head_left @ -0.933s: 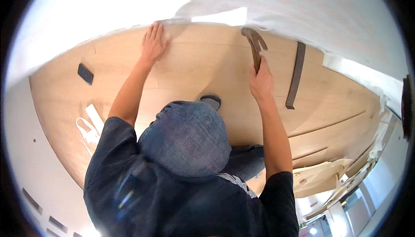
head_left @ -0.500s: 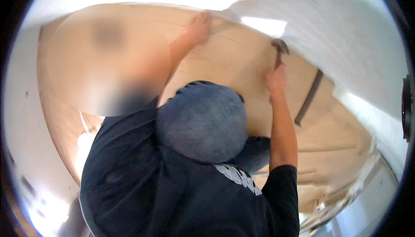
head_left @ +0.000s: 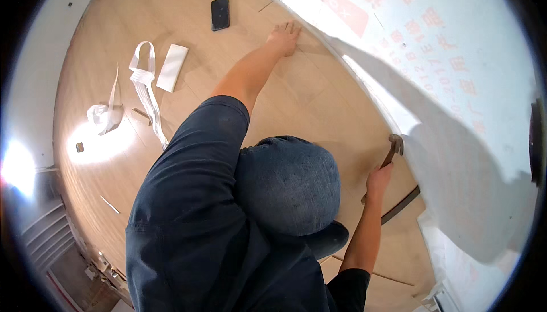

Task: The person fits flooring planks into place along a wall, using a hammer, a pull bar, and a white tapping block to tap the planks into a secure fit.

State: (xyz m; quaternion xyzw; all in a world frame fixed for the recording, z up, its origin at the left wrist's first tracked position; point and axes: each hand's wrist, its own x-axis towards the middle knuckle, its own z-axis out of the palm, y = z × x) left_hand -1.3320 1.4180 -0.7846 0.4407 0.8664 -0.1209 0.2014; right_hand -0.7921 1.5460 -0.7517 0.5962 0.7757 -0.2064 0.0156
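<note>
My left hand point(head_left: 284, 39) rests on the wood plank floor point(head_left: 296, 95) close to the wall, its fingers stretched out and nothing in it. A claw hammer point(head_left: 388, 158) is gripped by its handle in my right hand point(head_left: 378, 181). Its dark head is near the foot of the white wall panel, and I cannot tell whether it touches. Behind my right wrist a flat dark metal bar point(head_left: 400, 205) lies on the floor, partly hidden by the forearm. My bent knee in blue denim point(head_left: 288, 187) is between both arms.
White panelling point(head_left: 393, 61) with faint red print stands along the right. On the floor are a black phone point(head_left: 220, 14), a white rectangular block point(head_left: 172, 68), loose white strapping point(head_left: 145, 81) and a small dark piece point(head_left: 80, 147). A bright light patch falls at the left.
The view has swung, bringing the phone, block and strapping into sight. My left hand remains on the floor by the wall, and the right still grips the hammer.
</note>
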